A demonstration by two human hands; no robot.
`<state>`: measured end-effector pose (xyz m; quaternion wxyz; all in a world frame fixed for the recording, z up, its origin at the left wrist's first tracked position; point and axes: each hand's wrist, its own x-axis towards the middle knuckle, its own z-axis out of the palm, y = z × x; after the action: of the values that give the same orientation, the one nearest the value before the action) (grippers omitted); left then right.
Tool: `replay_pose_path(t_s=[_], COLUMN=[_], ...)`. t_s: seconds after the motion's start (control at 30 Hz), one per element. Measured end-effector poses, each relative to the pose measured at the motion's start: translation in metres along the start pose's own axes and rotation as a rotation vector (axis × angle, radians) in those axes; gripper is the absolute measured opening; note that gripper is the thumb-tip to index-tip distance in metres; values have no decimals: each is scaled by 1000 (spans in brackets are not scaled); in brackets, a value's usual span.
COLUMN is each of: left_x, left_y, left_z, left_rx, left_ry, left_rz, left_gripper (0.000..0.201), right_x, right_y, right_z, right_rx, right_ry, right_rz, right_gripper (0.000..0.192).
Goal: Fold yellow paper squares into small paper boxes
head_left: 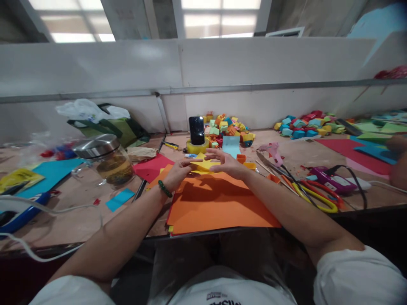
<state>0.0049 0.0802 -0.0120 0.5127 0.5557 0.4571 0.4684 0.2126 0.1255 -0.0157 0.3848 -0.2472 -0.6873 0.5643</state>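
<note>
A piece of yellow paper point(206, 164), partly raised along its near side, is between my two hands above a stack of orange paper sheets point(219, 207). My left hand point(180, 173), with a green bead bracelet on the wrist, pinches the paper's left edge. From the right, my right hand point(229, 164) holds the other side, its fingers curved over the paper. Just beyond stand a dark phone point(196, 130) on a yellow tape roll point(197, 146) and a light blue folded paper point(231, 145).
Small folded paper pieces point(227, 127) are heaped at the back, with another heap point(307, 125) further right. A glass teapot point(111, 161) stands left. Scissors point(318, 197), a pink glue gun point(274, 152) and a purple power strip point(332, 180) lie right. Another person's hand point(399, 165) shows at far right.
</note>
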Motion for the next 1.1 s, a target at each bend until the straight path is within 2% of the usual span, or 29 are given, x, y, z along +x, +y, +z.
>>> replay_pose_path(t_s=[0.07, 0.13, 0.2, 0.27, 0.33, 0.4, 0.47, 0.57, 0.7, 0.93, 1.1], left_x=[1, 1, 2, 3, 3, 3, 1, 1, 2, 1, 1], left_y=[-1, -2, -3, -3, -3, -3, -2, -1, -1, -4, -8], left_z=[-1, -1, 1, 2, 3, 5, 6, 8, 11, 12, 13], left_rx=[12, -20, -88, -151, -185, -206, -231, -272, -338, -288, -150], left_ry=[28, 36, 51, 85, 132, 159, 147, 135, 163, 2, -61], left_rz=[2, 3, -13, -50, -93, -112, -95, -60, -75, 23, 114], left_gripper=[36, 39, 41, 39, 32, 26, 24, 25, 19, 30, 40], right_x=[-1, 0, 2, 4, 3, 2, 0, 0, 0, -6, -9], right_y=[0, 3, 8, 13, 14, 12, 9, 8, 10, 6, 3], right_z=[2, 6, 9, 9, 8, 7, 7, 10, 13, 18, 21], right_rx=[-24, -90, -211, -342, -464, -605, -758, -904, -905, -853, -899], right_ry=[-35, -17, 67, 204, 348, 416, 374, 285, 273, 213, 229], right_rz=[-11, -47, -126, -215, -300, -391, -460, -479, -452, -394, -334], right_gripper=[78, 78, 80, 79, 68, 47, 32, 28, 36, 41, 58])
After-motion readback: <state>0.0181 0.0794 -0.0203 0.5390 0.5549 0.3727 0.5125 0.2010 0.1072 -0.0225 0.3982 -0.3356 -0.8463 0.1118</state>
